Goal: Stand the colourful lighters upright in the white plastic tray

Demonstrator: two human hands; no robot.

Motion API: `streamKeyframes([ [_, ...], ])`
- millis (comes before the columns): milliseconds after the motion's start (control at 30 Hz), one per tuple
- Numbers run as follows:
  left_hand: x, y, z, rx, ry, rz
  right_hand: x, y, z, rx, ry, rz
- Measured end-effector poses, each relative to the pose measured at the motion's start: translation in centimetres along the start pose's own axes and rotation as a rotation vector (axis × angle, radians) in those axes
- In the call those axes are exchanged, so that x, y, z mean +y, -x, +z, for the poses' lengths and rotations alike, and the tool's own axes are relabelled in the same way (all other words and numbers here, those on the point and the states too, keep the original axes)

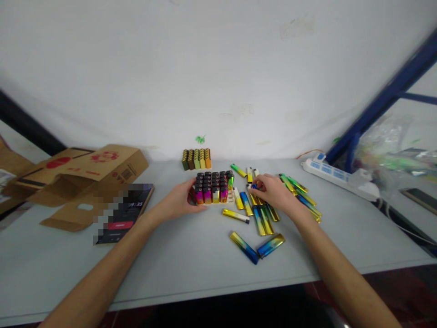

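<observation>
R hand (273, 189): fingertips blurred amid loose lighters (246, 203), can't tell if gripping one. L hand (179, 200): fingers part-hidden by upright lighters (215, 195), hold unclear. Phone (134, 212), L, part pixelated. Pose: R palm down, fingers bent, narrow; L curved wide, thumb near. White tray (231, 199) w/ uprights at ctr, loose ones R.

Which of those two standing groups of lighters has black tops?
The nearer group, with the left hand at its side; the farther group, by the wall, has gold-coloured tops instead.
</observation>
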State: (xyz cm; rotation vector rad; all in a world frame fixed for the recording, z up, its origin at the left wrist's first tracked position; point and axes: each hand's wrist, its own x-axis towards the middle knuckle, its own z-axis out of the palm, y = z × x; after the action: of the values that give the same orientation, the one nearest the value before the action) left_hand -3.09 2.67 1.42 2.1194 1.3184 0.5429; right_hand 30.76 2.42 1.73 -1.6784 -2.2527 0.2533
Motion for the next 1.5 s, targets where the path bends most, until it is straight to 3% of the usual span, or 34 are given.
streamKeyframes([
  [333,0.2,0.1,0.0,0.005,0.001,-0.004,-2.6,0.4,1.1,-0.029,0.165,0.041],
  [533,-0.1,0.1,0.0,0.008,-0.026,-0.019,-3.0,0.4,1.8,0.008,0.088,0.003],
  [633,0.0,0.1,0.0,0.008,-0.02,-0.015,-2.3,0.2,1.4,0.082,-0.078,-0.058],
  [733,0.2,0.1,-0.1,0.011,-0.014,-0.004,-1.9,0.1,1.0,0.151,-0.404,-0.087],
  [867,0.4,0.1,-0.1,0.007,-0.012,-0.002,-2.8,0.4,0.6,0.048,-0.898,-0.143],
  [967,0.3,0.0,-0.1,0.011,-0.012,-0.002,-3.9,0.6,0.6,-0.005,-1.09,-0.146],
  [1067,0.2,0.0,0.0,0.01,-0.008,0.001,-4.5,0.7,0.9,-0.036,-1.178,-0.045],
  [1133,0.0,0.0,0.0,0.01,-0.006,0.01,-4.6,0.7,1.2,0.007,-1.164,0.013],
  [1333,0.1,0.0,0.0,0.014,0.006,0.009,-4.2,0.6,1.8,0.331,-0.918,0.056],
  [1500,0.2,0.0,0.0,0.01,-0.011,-0.006,-3.5,0.4,2.4,0.458,-0.742,0.097],
])
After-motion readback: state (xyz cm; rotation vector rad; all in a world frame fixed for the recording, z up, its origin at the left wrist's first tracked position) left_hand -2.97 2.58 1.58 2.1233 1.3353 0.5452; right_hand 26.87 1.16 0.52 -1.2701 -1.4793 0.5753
